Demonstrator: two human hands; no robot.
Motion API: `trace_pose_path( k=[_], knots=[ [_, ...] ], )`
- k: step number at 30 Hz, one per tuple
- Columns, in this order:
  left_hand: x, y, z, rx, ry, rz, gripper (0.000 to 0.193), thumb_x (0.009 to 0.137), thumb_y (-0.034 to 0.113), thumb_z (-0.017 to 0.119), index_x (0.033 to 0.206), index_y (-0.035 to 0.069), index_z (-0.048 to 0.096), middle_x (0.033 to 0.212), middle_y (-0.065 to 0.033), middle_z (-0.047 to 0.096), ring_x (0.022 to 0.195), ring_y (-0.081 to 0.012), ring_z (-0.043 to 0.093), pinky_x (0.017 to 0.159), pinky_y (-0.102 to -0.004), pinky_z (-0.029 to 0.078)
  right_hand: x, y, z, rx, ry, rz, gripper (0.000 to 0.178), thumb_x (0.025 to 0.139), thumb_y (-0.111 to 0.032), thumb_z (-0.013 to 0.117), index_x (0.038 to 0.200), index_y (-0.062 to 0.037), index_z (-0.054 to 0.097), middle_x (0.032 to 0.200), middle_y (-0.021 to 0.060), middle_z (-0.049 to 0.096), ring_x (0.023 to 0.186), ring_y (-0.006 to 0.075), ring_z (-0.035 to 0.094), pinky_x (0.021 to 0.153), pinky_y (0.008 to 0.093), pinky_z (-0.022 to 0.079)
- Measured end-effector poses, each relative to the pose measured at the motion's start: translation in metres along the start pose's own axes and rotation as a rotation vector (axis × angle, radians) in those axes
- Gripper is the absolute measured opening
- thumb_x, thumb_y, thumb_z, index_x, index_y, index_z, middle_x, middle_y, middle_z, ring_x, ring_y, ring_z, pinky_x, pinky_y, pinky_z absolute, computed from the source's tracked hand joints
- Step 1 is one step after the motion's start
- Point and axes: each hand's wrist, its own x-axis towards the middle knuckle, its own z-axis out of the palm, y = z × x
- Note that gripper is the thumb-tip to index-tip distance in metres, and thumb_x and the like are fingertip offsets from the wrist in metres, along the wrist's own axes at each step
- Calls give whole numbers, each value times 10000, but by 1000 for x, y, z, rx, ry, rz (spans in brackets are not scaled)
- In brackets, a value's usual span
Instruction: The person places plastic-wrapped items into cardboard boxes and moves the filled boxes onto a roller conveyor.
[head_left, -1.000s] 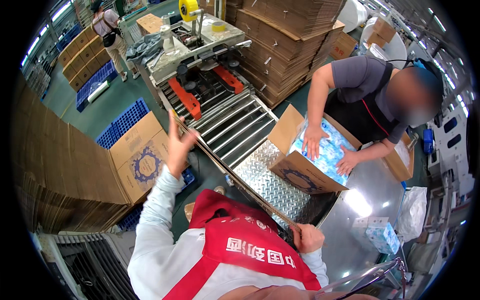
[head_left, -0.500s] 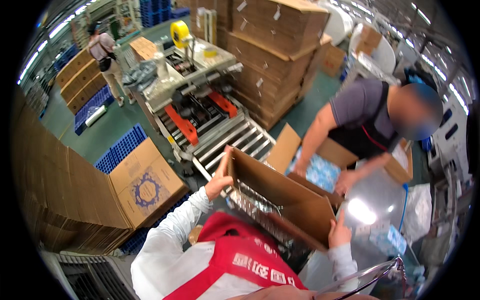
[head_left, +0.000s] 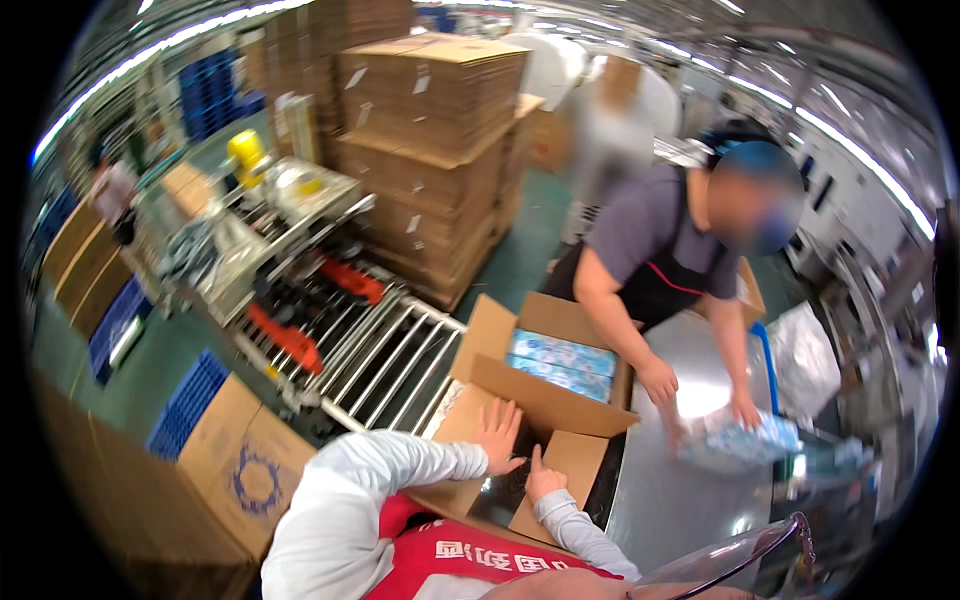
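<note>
Left hand (head_left: pixel 497 437), one; right hand (head_left: pixel 546 482), one. Cardboard boxes, two: near box (head_left: pixel 575 462), far box (head_left: pixel 485 340). Blue packs (head_left: pixel 562 360) visible in the latter, two. Co-worker (head_left: pixel 635 225) opposite, one. Red machine bars (head_left: pixel 285 340), two. White bag (head_left: pixel 800 350), one.

Nearer carton (head_left: pixel 577 462) partly hidden behind left sleeve (head_left: pixel 405 460); co-worker's face (head_left: pixel 757 197) blurred; eyeglasses (head_left: pixel 740 566) (lower right) cut off.

Overhead strip lights (head_left: pixel 180 35) cast glare on the metal table (head_left: pixel 648 475) (the blue pack (head_left: pixel 738 440) blurs); fisheye edges bend into black.
</note>
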Motion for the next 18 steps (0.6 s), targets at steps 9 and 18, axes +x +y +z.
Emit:
trace_pose_path(
  k=[9, 18],
  knots=[
    [-58, -7, -119, -427, -1189, 257, 1047, 874, 806, 352, 1505, -22, 240, 1584, -235, 173, 1478, -345, 132, 1197, -445, 146, 9, 31, -133, -447, 716, -121, 580, 841, -192, 616, 1384, -31, 488, 1343, 178, 510, 1273, 388, 479, 1055, 615, 344],
    [-20, -77, -112, 48, 185, 283, 773, 927, 625, 473, 1503, 119, 383, 1560, -274, 262, 1461, -411, 241, 1181, -571, 152, 39, 55, -116, 893, -449, 193, 369, 890, -453, 693, 924, -88, 657, 649, 36, 594, 587, 81, 579, 517, 272, 461]
  ],
)
